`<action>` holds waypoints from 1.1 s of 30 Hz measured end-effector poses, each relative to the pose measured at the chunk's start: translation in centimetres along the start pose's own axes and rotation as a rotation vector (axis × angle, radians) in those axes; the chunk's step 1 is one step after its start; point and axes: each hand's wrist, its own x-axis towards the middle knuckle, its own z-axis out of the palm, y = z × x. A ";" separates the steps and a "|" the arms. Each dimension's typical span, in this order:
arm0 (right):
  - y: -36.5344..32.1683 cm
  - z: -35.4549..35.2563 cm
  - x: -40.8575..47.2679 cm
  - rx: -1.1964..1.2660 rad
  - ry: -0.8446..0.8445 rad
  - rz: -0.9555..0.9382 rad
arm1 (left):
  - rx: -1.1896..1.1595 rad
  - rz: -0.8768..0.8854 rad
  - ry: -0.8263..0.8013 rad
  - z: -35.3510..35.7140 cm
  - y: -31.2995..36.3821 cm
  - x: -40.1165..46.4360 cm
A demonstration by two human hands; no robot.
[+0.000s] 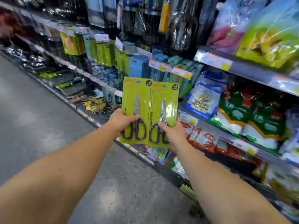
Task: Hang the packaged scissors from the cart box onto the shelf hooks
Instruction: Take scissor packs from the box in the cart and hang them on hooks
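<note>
The person is holding two green scissors packs upright in front of the shelves, one in each hand, with both arms stretched forward. The left hand (pixel 120 121) is gripping the left scissors pack (pixel 136 101) at its lower left edge, the thumb lying on the front over the dark handles. The right hand (pixel 174 132) is gripping the right scissors pack (pixel 166 101) at its lower right part, the thumb also pressing on the front. The two packs are standing side by side and their inner edges are touching or slightly overlapping; which one is in front I cannot tell.

Behind the packs, hanging packages (pixel 103 52) in green and blue are filling the middle row of the display, and price tags (pixel 181 72) are sticking out along the shelf edge just above the packs. Higher up, kitchen utensils (pixel 165 16) are hanging in clear wrapping. On the right, bagged goods (pixel 203 97) are lying on the shelves, white, blue, green and red. Low on the left, wire racks (pixel 95 104) are lying on the bottom shelf. The grey floor (pixel 32 110) is running along the aisle at the left. The far left part is blurred.
</note>
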 end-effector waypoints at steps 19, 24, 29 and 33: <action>-9.3 15.6 17.1 0.051 -0.245 -0.105 | -0.127 0.055 0.198 -11.4 4.6 16.9; -11.2 16.2 20.3 0.025 -0.243 -0.086 | -0.186 0.031 0.160 -11.6 4.1 23.0; -10.0 18.7 23.1 -0.004 -0.289 -0.044 | -0.220 -0.050 0.209 -12.5 3.2 24.4; -10.0 21.5 24.4 -0.020 -0.304 -0.010 | -0.230 -0.106 0.223 -14.9 -1.1 30.4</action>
